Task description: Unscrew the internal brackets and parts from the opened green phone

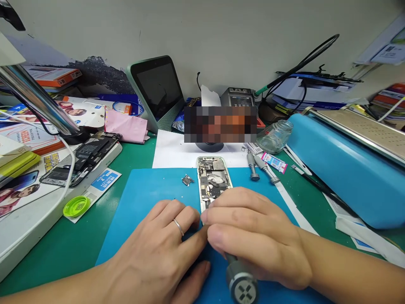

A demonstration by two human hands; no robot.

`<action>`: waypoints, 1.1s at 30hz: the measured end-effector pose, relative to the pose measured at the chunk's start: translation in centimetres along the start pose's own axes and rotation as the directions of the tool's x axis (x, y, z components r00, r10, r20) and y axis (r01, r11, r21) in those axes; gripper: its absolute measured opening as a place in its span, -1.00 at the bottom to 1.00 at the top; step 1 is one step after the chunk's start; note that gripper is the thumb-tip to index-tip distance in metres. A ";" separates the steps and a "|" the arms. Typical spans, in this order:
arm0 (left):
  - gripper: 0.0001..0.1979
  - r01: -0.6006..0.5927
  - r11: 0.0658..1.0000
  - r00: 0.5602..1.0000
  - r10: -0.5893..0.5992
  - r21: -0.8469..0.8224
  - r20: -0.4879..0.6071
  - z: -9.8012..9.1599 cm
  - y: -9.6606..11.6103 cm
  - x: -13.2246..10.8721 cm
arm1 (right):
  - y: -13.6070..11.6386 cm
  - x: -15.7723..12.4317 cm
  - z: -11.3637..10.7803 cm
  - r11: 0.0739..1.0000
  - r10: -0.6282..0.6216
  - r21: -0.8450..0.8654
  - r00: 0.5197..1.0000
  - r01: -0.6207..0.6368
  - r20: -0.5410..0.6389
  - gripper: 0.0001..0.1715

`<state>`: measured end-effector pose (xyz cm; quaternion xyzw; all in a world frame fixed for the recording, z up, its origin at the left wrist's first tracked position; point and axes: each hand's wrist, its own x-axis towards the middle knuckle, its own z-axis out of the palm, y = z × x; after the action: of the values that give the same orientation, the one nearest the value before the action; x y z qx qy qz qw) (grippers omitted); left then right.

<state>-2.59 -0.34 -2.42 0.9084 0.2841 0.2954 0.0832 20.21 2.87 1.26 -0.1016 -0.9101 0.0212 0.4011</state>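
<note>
An opened smartphone lies on the blue mat with its inner boards and a round coil area showing. My right hand is closed around a grey screwdriver, its cross-marked cap turned toward me and its tip hidden. The fingers of that hand cover the phone's lower end. Beside that end rests my left hand, wearing a ring; its fingers are bent, the index finger meets the right fingertips and the thumb lies apart. Left of the phone sits a small loose electronic part.
Two more screwdrivers lie right of the phone, near a glass jar. A blue machine stands at the right. On the left are a lamp stand, a green cap and another opened phone. A screen device stands behind.
</note>
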 end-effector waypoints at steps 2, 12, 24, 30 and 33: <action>-0.92 -0.005 1.000 1.000 0.005 -0.019 -0.002 -0.2 0.1 0.1 | -0.3 0.2 -0.3 1.000 -0.015 -0.022 0.999 0.016 0.033 -0.81; -0.64 0.015 1.000 0.995 -0.014 -0.008 0.103 -0.7 0.3 -0.5 | 3.8 -2.6 -8.6 0.922 0.304 -0.282 0.947 -0.265 0.105 -0.52; -0.65 0.077 0.997 0.986 -0.081 0.033 0.144 -1.2 1.0 -0.4 | 7.6 -5.2 -6.8 0.819 0.526 -0.399 0.817 -0.412 0.236 -0.59; -0.67 0.070 0.998 0.988 -0.070 0.007 0.136 -1.1 0.8 -0.3 | 7.7 -5.5 -6.4 0.781 0.607 -0.387 0.741 -0.490 0.288 -0.59; -0.66 0.040 0.999 0.994 -0.039 -0.014 0.106 -0.8 0.6 -0.3 | 7.7 -5.4 -6.3 0.769 0.624 -0.381 0.731 -0.513 0.276 -0.59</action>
<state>-3.03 -0.99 -1.71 0.9162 0.2949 0.2476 0.1111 29.71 9.02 0.70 -0.4270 -0.8877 0.0355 0.1686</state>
